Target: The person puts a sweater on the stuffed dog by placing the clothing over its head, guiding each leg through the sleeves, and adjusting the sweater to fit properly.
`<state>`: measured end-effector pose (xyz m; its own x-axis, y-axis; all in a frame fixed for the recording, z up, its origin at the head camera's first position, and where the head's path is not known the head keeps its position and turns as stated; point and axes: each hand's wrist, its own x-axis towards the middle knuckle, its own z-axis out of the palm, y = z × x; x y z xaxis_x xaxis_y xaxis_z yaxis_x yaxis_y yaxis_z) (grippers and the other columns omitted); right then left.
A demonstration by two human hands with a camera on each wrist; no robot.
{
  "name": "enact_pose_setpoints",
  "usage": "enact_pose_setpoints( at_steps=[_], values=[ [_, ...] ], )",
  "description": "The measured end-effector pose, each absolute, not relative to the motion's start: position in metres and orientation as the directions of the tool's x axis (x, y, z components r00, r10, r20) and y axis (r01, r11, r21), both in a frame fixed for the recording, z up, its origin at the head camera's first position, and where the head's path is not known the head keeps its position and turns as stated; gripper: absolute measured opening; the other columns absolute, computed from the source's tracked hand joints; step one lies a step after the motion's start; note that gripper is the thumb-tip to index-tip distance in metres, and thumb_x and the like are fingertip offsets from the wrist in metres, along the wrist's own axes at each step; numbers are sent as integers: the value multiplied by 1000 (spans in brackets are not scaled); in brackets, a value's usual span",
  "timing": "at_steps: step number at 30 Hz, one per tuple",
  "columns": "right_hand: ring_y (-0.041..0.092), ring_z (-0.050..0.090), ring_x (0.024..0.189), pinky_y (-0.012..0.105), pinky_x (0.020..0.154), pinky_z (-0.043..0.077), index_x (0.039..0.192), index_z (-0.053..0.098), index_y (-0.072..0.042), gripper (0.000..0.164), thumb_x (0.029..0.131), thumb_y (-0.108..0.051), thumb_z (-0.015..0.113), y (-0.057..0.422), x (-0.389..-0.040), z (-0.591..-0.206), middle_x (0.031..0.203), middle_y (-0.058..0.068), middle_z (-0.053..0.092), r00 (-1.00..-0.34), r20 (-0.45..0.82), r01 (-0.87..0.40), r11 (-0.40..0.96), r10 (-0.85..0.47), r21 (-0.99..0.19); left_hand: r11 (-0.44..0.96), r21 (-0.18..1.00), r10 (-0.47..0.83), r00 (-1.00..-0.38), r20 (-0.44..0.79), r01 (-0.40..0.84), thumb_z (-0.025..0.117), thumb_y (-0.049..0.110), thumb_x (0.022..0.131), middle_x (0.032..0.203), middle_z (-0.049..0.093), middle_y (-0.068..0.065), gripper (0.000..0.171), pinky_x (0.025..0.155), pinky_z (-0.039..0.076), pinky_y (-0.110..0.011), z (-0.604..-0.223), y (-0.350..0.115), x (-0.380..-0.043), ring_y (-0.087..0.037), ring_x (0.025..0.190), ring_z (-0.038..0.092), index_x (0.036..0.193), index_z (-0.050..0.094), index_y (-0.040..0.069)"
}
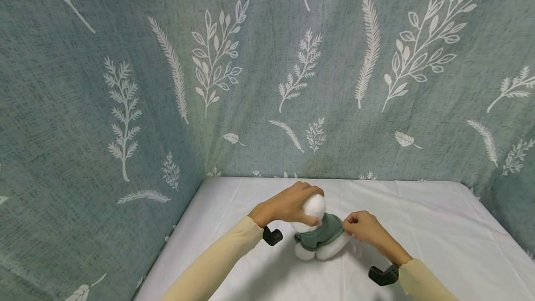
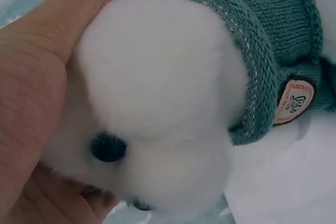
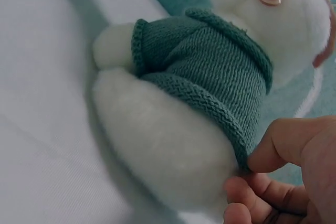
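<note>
A white plush toy animal [image 1: 334, 248] wears a green knitted sweater [image 1: 327, 232] and stands on the white-covered surface. My left hand [image 1: 292, 203] grips the toy's head [image 2: 157, 66], thumb on one side and fingers round the other. Dark eyes [image 2: 108, 147] show on the head in the left wrist view. With thumb and fingertips, my right hand [image 1: 365, 229] pinches the sweater's lower hem at the toy's rear. The hem [image 3: 210, 109] lies across the furry back in the right wrist view. A small oval patch [image 2: 295, 99] sits on the sweater.
The white cloth surface [image 1: 234, 199] meets a green leaf-patterned curtain [image 1: 259, 82] at the back and sides. Each wrist carries a black camera mount, one [image 1: 272, 236] on the left and another [image 1: 383, 275] on the right.
</note>
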<state>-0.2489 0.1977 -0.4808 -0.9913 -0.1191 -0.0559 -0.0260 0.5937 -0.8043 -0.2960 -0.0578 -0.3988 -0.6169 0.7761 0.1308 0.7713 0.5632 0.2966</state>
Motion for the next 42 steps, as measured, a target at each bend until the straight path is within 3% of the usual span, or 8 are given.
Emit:
enact_pose_setpoints(
  at_steps=[9,16,20,25,31,34,42],
  values=[
    [18,52,59,33,55,42,82,68,-8,11,90,-12,62,207,-246,-488,74,5,64,-993,-72,0,618,-91,-786,566,333,767,-630,123,754,83,43,84,127,59,-3,58,78,51,-26,-401,-67,-295,-16,114,52,134,59,25],
    [19,59,69,35,61,47,93,71,-8,16,98,-23,68,198,-254,-481,76,0,64,-993,21,-91,630,-118,-771,543,296,784,-601,157,786,83,44,84,126,60,-2,58,78,51,-26,-403,-64,-294,-16,112,52,133,59,23],
    [15,49,61,33,58,42,83,73,-10,23,99,-27,71,191,-268,-475,68,-3,59,-984,36,-143,661,-173,-736,536,289,788,-593,168,793,82,45,84,126,59,-1,58,79,50,-26,-403,-65,-292,-16,111,51,133,59,23],
    [12,29,51,29,53,31,66,68,-11,31,97,-16,68,193,-281,-474,54,-4,41,-971,-17,-158,690,-240,-706,532,286,792,-588,164,797,81,46,86,127,58,0,58,79,50,-25,-404,-65,-291,-15,113,50,134,58,24],
    [10,29,50,28,53,31,61,65,-11,29,89,-8,68,202,-285,-486,51,-5,44,-977,-30,-134,716,-211,-685,531,260,797,-580,171,806,80,48,86,128,57,0,60,81,50,-27,-406,-64,-290,-16,114,50,135,57,25],
    [10,26,49,27,52,29,56,57,-14,35,89,-9,67,205,-286,-492,50,-5,36,-980,-68,-89,715,-189,-693,542,240,792,-585,175,805,79,52,87,130,57,-2,62,84,50,-28,-407,-63,-290,-16,114,51,137,56,25],
    [13,32,54,30,56,32,74,72,-9,29,101,-19,66,203,-290,-490,59,-4,45,-963,-85,-109,658,-255,-745,615,182,747,-641,177,767,76,59,85,126,61,-4,65,84,48,-32,-405,-65,-287,-18,111,54,137,56,24]
  ],
)
